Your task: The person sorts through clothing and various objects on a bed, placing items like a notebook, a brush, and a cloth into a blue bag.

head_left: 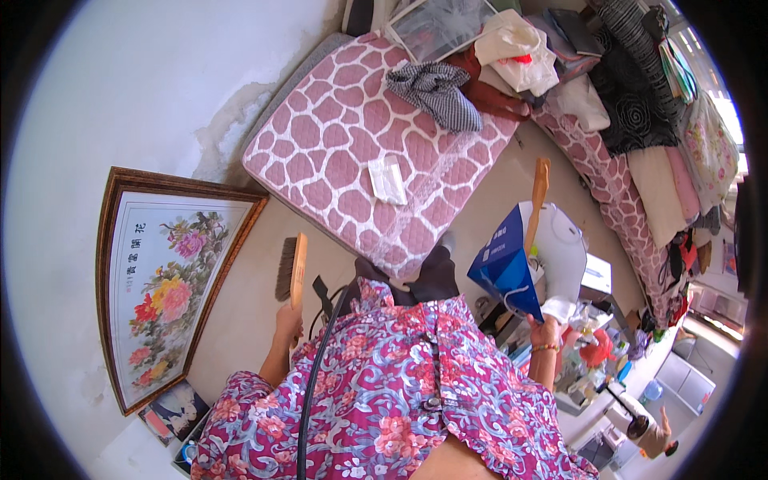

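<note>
My left hand (290, 324) grips the wooden handle of a dark-bristled brush (294, 271), held out over the floor beside my leg. At my right side, my right hand (545, 330) holds the lower corner of a blue bag or carton (499, 258) bearing writing, with a white cord hanging from it. A wooden handle (537, 195) rises just behind the blue carton; its lower end is hidden. Against my legs stands the corner of a bed or mattress with a pink-and-white patterned quilted cover (336, 156). A white packet (387, 180) and a checked cloth (437, 96) lie on it.
A framed flower picture (174, 288) leans against the left wall. To the right are a white bin-like container (558, 240), a cluttered table with a red plastic bag (595, 348), and piled bedding (654, 192). Another person (645, 426) is at far lower right.
</note>
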`<act>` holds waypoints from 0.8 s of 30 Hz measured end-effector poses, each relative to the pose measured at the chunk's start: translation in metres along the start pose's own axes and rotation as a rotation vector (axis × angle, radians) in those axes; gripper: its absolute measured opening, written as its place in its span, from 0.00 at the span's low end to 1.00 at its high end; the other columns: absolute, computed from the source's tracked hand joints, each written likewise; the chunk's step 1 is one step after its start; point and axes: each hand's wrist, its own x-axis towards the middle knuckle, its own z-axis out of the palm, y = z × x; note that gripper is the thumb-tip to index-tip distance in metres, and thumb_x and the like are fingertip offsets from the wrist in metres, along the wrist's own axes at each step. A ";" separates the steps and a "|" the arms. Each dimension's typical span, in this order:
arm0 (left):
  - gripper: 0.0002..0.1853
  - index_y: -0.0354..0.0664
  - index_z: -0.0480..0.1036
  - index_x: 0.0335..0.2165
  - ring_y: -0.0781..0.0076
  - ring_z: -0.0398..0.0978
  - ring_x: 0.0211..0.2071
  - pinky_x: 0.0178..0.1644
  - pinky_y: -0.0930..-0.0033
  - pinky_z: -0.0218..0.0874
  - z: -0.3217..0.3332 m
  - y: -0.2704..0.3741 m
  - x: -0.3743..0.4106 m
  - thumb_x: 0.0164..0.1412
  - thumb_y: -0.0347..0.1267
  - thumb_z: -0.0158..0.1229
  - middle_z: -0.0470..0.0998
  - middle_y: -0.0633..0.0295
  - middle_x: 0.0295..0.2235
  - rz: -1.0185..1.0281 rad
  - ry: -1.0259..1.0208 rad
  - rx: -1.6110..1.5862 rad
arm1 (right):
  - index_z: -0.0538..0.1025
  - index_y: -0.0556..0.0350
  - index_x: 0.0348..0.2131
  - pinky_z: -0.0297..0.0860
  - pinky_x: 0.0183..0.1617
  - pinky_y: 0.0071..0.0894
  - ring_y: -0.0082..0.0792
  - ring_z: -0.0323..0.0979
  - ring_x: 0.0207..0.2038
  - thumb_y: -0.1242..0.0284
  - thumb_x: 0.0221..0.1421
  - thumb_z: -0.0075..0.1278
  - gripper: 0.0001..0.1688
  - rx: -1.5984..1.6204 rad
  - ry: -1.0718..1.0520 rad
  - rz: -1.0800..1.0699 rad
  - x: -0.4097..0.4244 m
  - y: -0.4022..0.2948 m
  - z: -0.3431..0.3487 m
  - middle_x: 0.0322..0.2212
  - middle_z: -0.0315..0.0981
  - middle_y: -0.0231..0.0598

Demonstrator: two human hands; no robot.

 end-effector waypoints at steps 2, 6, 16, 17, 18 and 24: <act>0.15 0.38 0.61 0.20 0.71 0.64 0.09 0.10 0.69 0.58 0.020 0.013 -0.016 0.52 0.40 0.45 0.62 0.63 0.10 -0.045 0.037 0.025 | 0.64 0.58 0.35 0.70 0.16 0.29 0.36 0.69 0.22 0.81 0.46 0.40 0.13 0.014 -0.088 0.018 0.027 -0.002 -0.008 0.25 0.65 0.39; 0.15 0.37 0.61 0.21 0.71 0.64 0.09 0.10 0.68 0.59 0.072 0.036 -0.054 0.52 0.39 0.45 0.63 0.62 0.11 -0.045 0.068 0.067 | 0.63 0.58 0.37 0.71 0.16 0.33 0.42 0.69 0.23 0.83 0.44 0.39 0.16 0.006 -0.132 0.155 0.073 -0.018 -0.008 0.28 0.65 0.41; 0.17 0.32 0.64 0.19 0.66 0.67 0.10 0.11 0.65 0.61 0.152 0.030 -0.122 0.50 0.38 0.44 0.66 0.56 0.11 0.028 0.109 0.218 | 0.64 0.52 0.39 0.70 0.16 0.33 0.40 0.67 0.28 0.77 0.46 0.43 0.16 -0.235 -0.368 0.042 0.095 -0.086 0.050 0.31 0.64 0.38; 0.17 0.32 0.64 0.19 0.65 0.67 0.10 0.11 0.65 0.61 0.160 0.031 -0.127 0.50 0.38 0.44 0.67 0.56 0.11 0.067 0.122 0.234 | 0.64 0.52 0.39 0.70 0.16 0.33 0.40 0.67 0.28 0.77 0.46 0.43 0.16 -0.248 -0.378 0.027 0.096 -0.094 0.053 0.31 0.64 0.38; 0.17 0.32 0.64 0.18 0.64 0.68 0.10 0.12 0.64 0.61 0.165 0.026 -0.128 0.50 0.38 0.45 0.67 0.55 0.11 0.023 0.132 0.198 | 0.64 0.55 0.38 0.70 0.16 0.33 0.40 0.68 0.28 0.77 0.46 0.43 0.15 -0.254 -0.399 0.031 0.085 -0.105 0.064 0.30 0.64 0.38; 0.16 0.32 0.64 0.17 0.66 0.67 0.09 0.11 0.65 0.61 0.196 0.009 -0.118 0.49 0.37 0.45 0.66 0.57 0.11 0.022 0.101 0.019 | 0.65 0.59 0.37 0.69 0.14 0.29 0.40 0.70 0.21 0.80 0.43 0.40 0.16 -0.254 -0.663 -0.106 0.066 -0.157 0.106 0.26 0.67 0.42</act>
